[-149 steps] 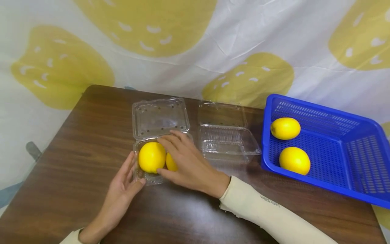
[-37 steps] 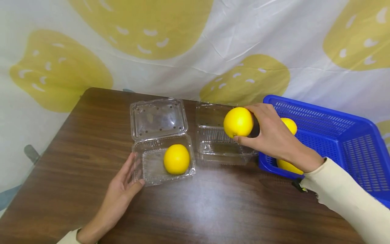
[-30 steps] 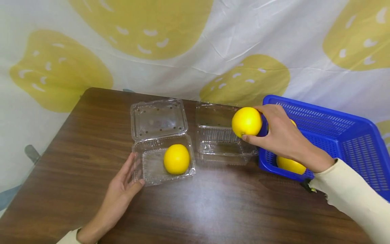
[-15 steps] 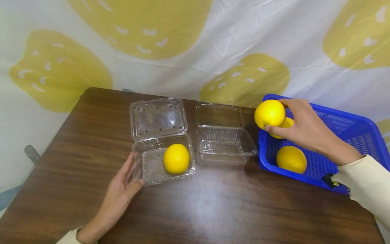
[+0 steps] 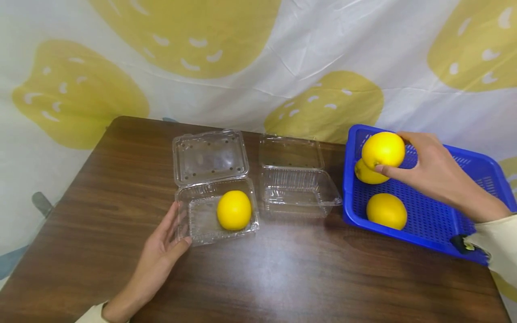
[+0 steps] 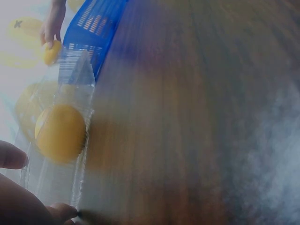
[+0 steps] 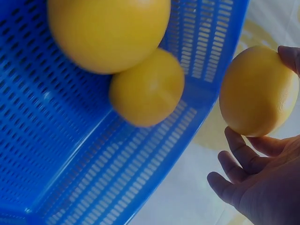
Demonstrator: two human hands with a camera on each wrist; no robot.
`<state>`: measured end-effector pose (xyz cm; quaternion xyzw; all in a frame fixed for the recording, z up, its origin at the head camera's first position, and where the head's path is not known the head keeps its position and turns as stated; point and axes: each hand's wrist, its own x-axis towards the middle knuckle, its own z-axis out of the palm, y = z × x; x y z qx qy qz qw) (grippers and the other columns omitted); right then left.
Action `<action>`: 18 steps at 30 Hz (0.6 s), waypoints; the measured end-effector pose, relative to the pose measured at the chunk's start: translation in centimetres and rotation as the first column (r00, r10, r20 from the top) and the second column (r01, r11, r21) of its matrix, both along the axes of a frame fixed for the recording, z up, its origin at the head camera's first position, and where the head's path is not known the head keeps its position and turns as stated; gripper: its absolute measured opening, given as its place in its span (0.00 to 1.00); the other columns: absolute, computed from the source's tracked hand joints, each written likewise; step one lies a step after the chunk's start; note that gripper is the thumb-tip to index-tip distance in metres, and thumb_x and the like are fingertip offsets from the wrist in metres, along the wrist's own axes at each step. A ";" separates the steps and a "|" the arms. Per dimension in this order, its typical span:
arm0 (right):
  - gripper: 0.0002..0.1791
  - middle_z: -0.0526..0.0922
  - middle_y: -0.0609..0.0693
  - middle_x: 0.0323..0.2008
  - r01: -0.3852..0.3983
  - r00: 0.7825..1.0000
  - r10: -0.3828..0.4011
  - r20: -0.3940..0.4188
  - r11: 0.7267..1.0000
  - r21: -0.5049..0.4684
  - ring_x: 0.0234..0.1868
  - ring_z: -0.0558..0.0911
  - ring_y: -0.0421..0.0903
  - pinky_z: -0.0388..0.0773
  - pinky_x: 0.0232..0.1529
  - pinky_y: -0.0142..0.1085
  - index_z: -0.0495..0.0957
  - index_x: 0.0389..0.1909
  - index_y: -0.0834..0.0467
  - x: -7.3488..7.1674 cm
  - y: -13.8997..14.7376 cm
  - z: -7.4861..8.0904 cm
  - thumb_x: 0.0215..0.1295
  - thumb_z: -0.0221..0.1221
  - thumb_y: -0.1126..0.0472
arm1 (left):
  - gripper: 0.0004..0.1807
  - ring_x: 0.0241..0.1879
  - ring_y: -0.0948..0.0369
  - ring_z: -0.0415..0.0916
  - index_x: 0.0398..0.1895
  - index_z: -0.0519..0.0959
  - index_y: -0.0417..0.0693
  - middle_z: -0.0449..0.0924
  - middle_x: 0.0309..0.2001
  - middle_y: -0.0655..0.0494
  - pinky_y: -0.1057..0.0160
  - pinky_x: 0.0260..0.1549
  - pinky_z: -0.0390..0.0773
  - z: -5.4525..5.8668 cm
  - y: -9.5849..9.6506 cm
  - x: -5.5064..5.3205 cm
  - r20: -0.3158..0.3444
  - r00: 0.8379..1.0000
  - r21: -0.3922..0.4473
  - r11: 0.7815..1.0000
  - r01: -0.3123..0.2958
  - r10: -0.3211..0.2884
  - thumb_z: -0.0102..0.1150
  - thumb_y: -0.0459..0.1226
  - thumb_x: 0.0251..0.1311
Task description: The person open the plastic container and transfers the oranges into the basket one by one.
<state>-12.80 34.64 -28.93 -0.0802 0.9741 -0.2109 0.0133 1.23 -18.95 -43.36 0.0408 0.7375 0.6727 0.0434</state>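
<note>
In the head view my right hand [image 5: 436, 166] holds a yellow lemon [image 5: 383, 150] between thumb and fingertips, over the left end of the blue basket [image 5: 404, 242]. This lemon overlaps a second lemon [image 5: 369, 174] in the basket; a third lemon [image 5: 386, 211] lies nearer the front. My left hand [image 5: 157, 251] holds the left side of an open, clear plastic clamshell container [image 5: 202, 224], thumb at its front corner. One lemon [image 5: 234, 210] sits in the right half of that container. The right wrist view shows the held lemon [image 7: 258, 91] beside the basket wall.
Another clear clamshell container [image 5: 299, 188] stands open between the first one and the basket. All stand on a dark wooden table [image 5: 258, 278]. A white cloth [image 5: 230, 98] with yellow prints hangs behind the table's far edge.
Five seconds ago two lemons sat in the left container; now one does. My right hand has carried the other rightward, past the second container, to over the basket. My left hand stays put.
</note>
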 end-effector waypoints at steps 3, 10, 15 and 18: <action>0.50 0.69 0.78 0.71 0.033 0.999 -0.033 -0.001 0.999 0.032 0.73 0.61 0.80 0.60 0.62 0.80 0.67 0.77 0.71 0.1 1.0 -0.4 0.69 0.72 0.40 | 0.48 0.85 0.34 0.49 0.90 0.43 0.38 0.44 0.89 0.38 0.77 0.70 0.67 -0.1 0.1 0.1 0.001 1.000 0.012 1.000 -0.010 0.010 0.58 0.23 0.74; 0.48 0.76 0.78 0.63 0.047 0.999 -0.046 -0.023 0.998 0.045 0.65 0.69 0.78 0.64 0.58 0.77 0.70 0.73 0.73 0.2 3.5 -1.1 0.69 0.73 0.41 | 0.48 0.84 0.33 0.49 0.90 0.43 0.37 0.45 0.89 0.36 0.77 0.69 0.68 -0.1 0.2 0.1 0.005 1.000 0.035 0.999 -0.010 0.010 0.57 0.22 0.74; 0.43 0.83 0.74 0.53 0.060 0.997 -0.055 -0.060 0.995 0.080 0.53 0.78 0.70 0.74 0.46 0.62 0.76 0.66 0.72 0.0 5.0 -1.5 0.67 0.75 0.41 | 0.48 0.84 0.33 0.49 0.90 0.43 0.37 0.45 0.89 0.37 0.77 0.69 0.68 -0.1 0.2 0.1 0.006 1.000 0.027 1.000 -0.011 0.011 0.57 0.23 0.74; 0.40 0.84 0.71 0.45 0.073 0.995 -0.065 -0.074 0.989 0.125 0.43 0.80 0.66 0.73 0.34 0.50 0.79 0.59 0.73 0.0 5.8 -1.8 0.66 0.74 0.40 | 0.48 0.84 0.33 0.49 0.90 0.43 0.38 0.45 0.89 0.36 0.77 0.69 0.68 -0.1 0.2 0.2 0.001 1.000 0.028 1.000 -0.010 0.010 0.58 0.23 0.74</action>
